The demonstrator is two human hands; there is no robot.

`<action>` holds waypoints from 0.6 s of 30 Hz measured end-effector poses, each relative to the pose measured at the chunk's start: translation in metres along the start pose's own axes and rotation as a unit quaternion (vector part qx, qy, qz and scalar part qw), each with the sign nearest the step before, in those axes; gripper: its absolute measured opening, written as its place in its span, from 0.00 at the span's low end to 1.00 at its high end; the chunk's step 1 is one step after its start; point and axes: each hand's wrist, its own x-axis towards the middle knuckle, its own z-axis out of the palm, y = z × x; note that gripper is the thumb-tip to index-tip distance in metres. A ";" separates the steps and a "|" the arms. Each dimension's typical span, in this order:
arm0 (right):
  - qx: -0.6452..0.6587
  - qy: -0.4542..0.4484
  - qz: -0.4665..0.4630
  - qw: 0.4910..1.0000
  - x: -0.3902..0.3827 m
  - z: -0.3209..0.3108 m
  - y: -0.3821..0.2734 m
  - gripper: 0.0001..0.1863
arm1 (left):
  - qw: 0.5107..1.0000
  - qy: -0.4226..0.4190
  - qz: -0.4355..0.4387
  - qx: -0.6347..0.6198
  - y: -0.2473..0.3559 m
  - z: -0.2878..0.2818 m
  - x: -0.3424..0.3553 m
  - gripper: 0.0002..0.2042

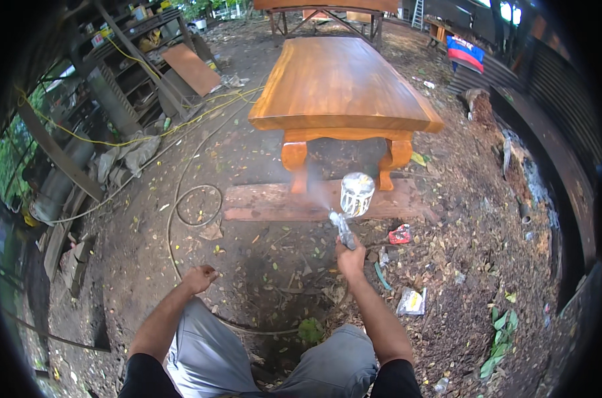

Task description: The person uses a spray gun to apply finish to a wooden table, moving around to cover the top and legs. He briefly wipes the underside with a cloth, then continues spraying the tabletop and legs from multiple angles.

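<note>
My right hand (350, 257) is wrapped round the handle of a spray gun (344, 232), whose white-splashed cup (357, 192) sits on top. Pale mist leaves its nozzle toward the left front leg (294, 159) of a varnished wooden table (344, 79). The glossy orange-brown top shows wavy grain, and the gun stays apart from the wood. Over my left knee, my left hand (199, 279) is closed in a loose fist, and nothing shows in it. The table's front legs stand at a reddish plank (254, 202) on the ground.
A hose (175, 229) loops over the leaf-strewn dirt at left. Yellow cord (142, 139) runs near cluttered shelves (125, 56). Bits of litter, among them a red wrapper (400, 234) and a plastic bag (412, 301), lie at right, before corrugated metal sheets (560, 93). Another table (327, 5) stands behind.
</note>
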 end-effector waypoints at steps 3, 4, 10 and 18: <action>0.112 -0.028 -0.079 0.990 -0.010 -0.028 -0.051 0.17 | 1.000 0.001 0.004 0.009 -0.005 -0.002 0.010 0.26; 0.182 -0.063 -0.108 0.975 -0.014 -0.042 -0.066 0.20 | 1.000 0.009 0.004 0.009 -0.008 -0.002 0.015 0.26; 0.289 -0.087 -0.061 0.951 0.003 -0.140 -0.111 0.33 | 1.000 0.014 -0.016 0.018 -0.006 -0.011 0.025 0.25; 0.214 -0.154 -0.007 0.965 0.099 -0.199 -0.065 0.33 | 0.996 0.005 -0.082 0.044 0.026 -0.019 0.011 0.25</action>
